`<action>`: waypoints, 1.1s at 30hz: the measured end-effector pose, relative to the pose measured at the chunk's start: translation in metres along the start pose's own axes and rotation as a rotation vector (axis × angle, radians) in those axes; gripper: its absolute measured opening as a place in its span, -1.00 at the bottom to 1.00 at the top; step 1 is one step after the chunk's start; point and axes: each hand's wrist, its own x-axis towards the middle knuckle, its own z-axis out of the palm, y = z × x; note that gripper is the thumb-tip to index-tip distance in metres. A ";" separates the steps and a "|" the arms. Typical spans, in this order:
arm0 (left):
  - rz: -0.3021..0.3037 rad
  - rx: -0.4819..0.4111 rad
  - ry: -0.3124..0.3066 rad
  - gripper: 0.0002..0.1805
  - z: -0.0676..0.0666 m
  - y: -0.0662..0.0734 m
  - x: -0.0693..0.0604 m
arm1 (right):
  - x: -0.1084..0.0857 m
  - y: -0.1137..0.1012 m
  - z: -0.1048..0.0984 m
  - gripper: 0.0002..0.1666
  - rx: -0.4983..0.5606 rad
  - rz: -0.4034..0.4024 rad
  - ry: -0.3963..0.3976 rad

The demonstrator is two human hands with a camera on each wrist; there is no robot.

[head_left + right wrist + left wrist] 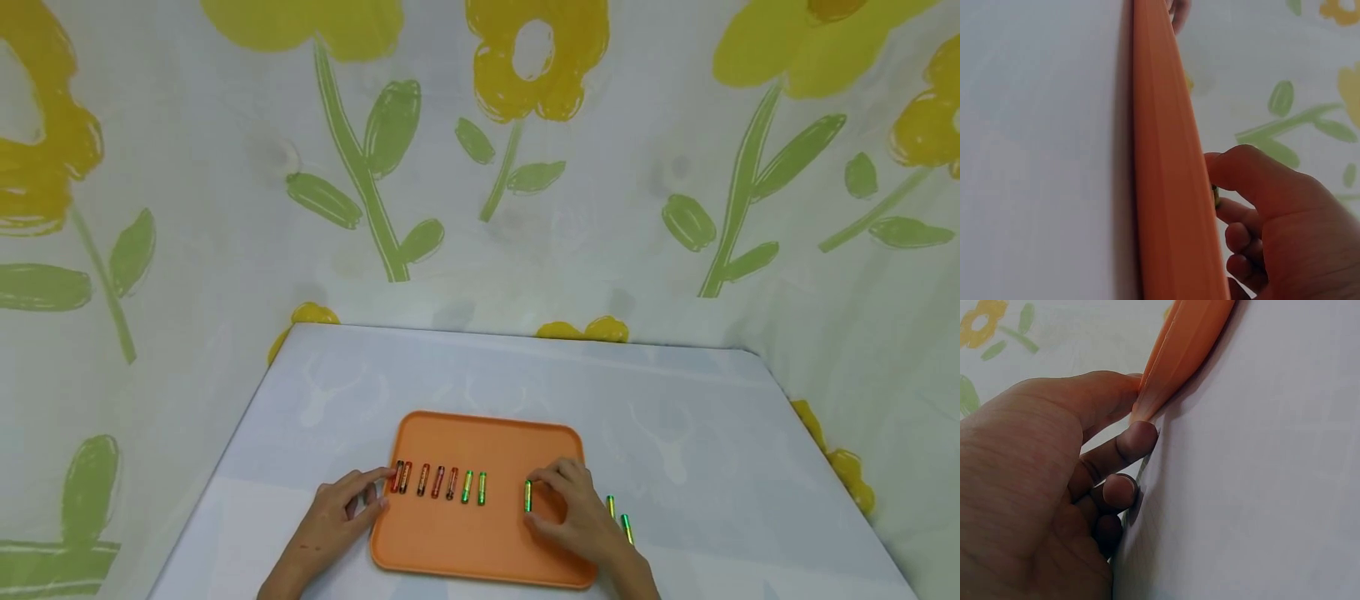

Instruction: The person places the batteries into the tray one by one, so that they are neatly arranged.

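Near the right side of the orange tray (450, 550), my right hand (573, 512) pinches a green battery (528, 496) between thumb and index finger, one at each end. In the right wrist view the tray wall hides most of that battery (1215, 195). My left hand (341, 508) holds the tray's left rim with thumb and index finger, beside the leftmost red-and-black battery (396, 477). A row of several red-and-black batteries (437, 482) stretches across the tray's left half. Two green batteries (467, 487) continue the row to the right.
Two more green batteries (627, 528) lie on the white table (675, 400) right of the tray, partly behind my right hand. A wall covering (562, 250) with yellow flowers stands behind the table.
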 end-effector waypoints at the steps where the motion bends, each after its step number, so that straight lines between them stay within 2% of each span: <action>1: -0.004 0.000 -0.002 -0.56 0.000 0.000 0.000 | 0.001 0.000 0.002 -0.47 -0.001 -0.008 -0.001; 8: -0.026 0.007 -0.014 -0.58 0.001 -0.002 0.003 | 0.010 -0.007 0.010 -0.53 -0.004 0.057 -0.065; 13: -0.008 -0.002 0.001 -0.58 0.002 -0.003 0.002 | 0.016 -0.015 0.010 -0.53 0.015 0.088 -0.088; 33: -0.020 -0.006 -0.013 -0.59 0.001 -0.002 0.000 | 0.025 -0.017 0.021 -0.50 -0.006 0.080 -0.120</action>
